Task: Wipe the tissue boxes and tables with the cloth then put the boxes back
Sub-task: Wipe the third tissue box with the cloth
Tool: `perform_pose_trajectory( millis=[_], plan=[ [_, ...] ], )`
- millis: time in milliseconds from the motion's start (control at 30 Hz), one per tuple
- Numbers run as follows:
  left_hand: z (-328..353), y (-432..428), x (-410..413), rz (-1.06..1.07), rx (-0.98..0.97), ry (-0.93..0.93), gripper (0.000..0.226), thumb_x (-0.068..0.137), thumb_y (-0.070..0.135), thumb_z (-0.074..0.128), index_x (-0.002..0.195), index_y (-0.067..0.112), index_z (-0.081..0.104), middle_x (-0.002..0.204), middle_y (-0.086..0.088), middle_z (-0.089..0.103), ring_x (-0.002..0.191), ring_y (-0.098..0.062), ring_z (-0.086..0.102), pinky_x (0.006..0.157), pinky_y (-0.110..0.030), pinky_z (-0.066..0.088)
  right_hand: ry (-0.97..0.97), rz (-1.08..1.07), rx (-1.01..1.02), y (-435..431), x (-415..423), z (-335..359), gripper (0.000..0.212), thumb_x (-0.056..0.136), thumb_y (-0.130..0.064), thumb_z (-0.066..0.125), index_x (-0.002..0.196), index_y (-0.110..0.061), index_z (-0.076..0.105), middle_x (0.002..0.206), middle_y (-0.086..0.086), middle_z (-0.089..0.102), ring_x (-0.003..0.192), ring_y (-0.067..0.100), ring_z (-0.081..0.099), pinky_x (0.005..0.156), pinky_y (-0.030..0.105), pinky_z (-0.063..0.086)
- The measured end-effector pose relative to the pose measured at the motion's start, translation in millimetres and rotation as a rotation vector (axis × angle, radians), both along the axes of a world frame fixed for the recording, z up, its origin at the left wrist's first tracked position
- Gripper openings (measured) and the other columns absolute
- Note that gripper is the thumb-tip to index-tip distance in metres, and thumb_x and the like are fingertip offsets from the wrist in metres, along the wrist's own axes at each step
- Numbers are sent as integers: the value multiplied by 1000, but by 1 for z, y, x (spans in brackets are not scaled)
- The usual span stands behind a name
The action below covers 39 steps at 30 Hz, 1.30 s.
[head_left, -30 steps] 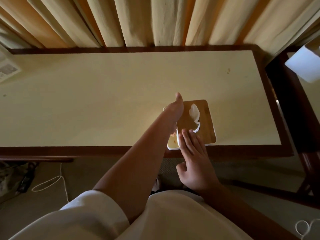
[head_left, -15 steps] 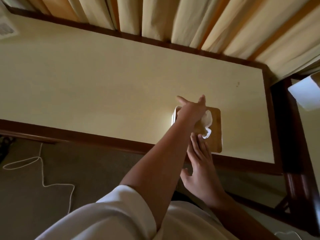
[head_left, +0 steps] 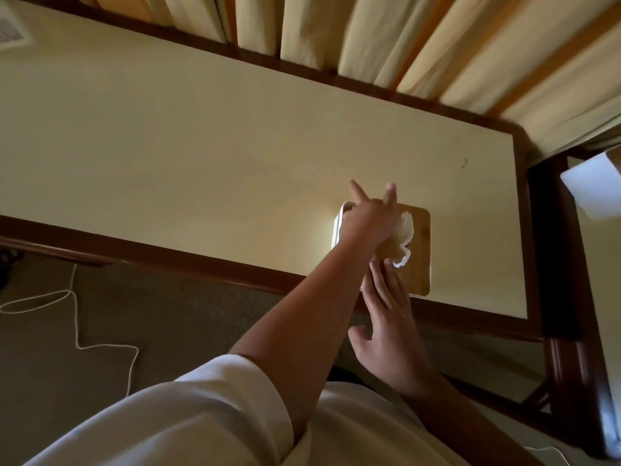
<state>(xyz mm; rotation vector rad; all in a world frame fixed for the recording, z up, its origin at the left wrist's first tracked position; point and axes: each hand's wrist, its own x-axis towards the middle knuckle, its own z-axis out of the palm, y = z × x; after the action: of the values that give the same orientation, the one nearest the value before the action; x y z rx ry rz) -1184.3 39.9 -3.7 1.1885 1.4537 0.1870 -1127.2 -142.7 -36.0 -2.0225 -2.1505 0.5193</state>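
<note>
A tissue box (head_left: pixel 419 253) with a brown wooden lid and white sides stands near the front edge of the cream table (head_left: pixel 201 156), towards its right end. A white tissue (head_left: pixel 406 232) sticks up from the lid. My left hand (head_left: pixel 368 218) lies over the box's far left part with two fingers stretched out; the palm hides whatever is under it. No cloth shows. My right hand (head_left: pixel 386 311) reaches from below, its fingers laid flat on the near part of the lid.
The table has a dark wooden rim and curtains (head_left: pixel 369 38) behind it. A second dark-framed table (head_left: pixel 568 264) stands at the right with a white box (head_left: pixel 594 186) on it. A white cable (head_left: pixel 77 331) lies on the carpet. A paper (head_left: pixel 10 35) sits far left.
My left hand has moved from the box's left side up onto the lid, fingers now spread. The view has tilted and shifted. My right hand has stayed at the lid's near edge.
</note>
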Motion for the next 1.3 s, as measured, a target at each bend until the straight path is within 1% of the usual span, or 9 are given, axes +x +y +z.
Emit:
perform_pose_trajectory(
  millis=[200, 333, 433, 567, 767, 833, 933, 1133, 1300],
  plan=[
    [-9, 1, 0, -55, 62, 48, 54, 113, 44, 26, 164, 28, 29, 163, -21, 15, 140, -43, 41, 103, -41, 44, -3, 2, 21, 0, 0, -1, 101, 81, -17, 76, 165, -12, 20, 175, 0, 4, 161, 21, -3, 127, 47, 10],
    [-4, 0, 7, 154, -130, 2, 97, 101, 72, 36, 165, 23, -17, 158, -28, 41, 130, -42, 57, 104, -48, 44, -8, 12, 11, 1, 2, 0, 101, 80, -17, 77, 164, -12, 22, 174, 1, 5, 161, 19, -5, 127, 40, 3],
    [4, -4, 5, 216, -139, -63, 70, 113, 43, 28, 166, 18, -10, 170, -29, 13, 144, -49, 41, 116, -60, 38, 3, 4, 14, 0, 1, -1, 97, 78, -15, 78, 162, -10, 29, 173, 1, 8, 161, 17, -6, 126, 39, 3],
    [0, -2, 6, 300, -88, -76, 66, 114, 33, 26, 167, 7, -4, 168, -23, 26, 148, -46, 39, 118, -58, 34, 5, -10, 0, 0, 1, -1, 95, 81, -15, 77, 162, -10, 29, 174, 2, 11, 161, 18, -4, 127, 41, 4],
    [0, -13, 2, 424, -67, -76, 37, 114, 40, 27, 135, 10, 31, 86, -3, 54, 86, -30, 62, 72, -38, 37, 28, -22, -12, -1, 0, 1, 96, 82, -16, 78, 163, -13, 27, 174, -1, 10, 161, 17, -3, 128, 44, 7],
    [3, -10, 0, 362, -83, -87, 43, 114, 41, 28, 143, 9, 30, 102, -14, 62, 85, -28, 61, 73, -41, 42, 26, -19, -12, 0, 0, 1, 95, 83, -16, 77, 164, -13, 26, 174, 0, 10, 161, 18, -3, 128, 44, 7],
    [3, 7, 11, 316, -174, -83, 64, 115, 38, 24, 166, 7, 2, 166, -29, 25, 144, -46, 40, 119, -59, 29, 20, 7, -20, -1, 2, 2, 95, 84, -15, 73, 165, -12, 22, 175, 1, 6, 161, 19, -5, 128, 43, 5],
    [-6, 18, 12, 404, -213, -83, 65, 116, 29, 27, 166, 8, -8, 170, -32, 4, 154, -50, 25, 126, -56, 21, 40, 24, -31, 1, 2, 7, 103, 86, -19, 68, 167, -20, 5, 174, -8, -8, 160, 16, -11, 128, 42, 3],
    [-11, 17, 5, 390, -145, -69, 61, 111, 48, 29, 156, 8, 22, 148, -21, 52, 134, -41, 52, 109, -49, 40, 51, 4, -18, 1, 2, 7, 102, 85, -15, 68, 167, -19, 8, 174, -7, -4, 160, 16, -10, 128, 42, 4]
  ],
)
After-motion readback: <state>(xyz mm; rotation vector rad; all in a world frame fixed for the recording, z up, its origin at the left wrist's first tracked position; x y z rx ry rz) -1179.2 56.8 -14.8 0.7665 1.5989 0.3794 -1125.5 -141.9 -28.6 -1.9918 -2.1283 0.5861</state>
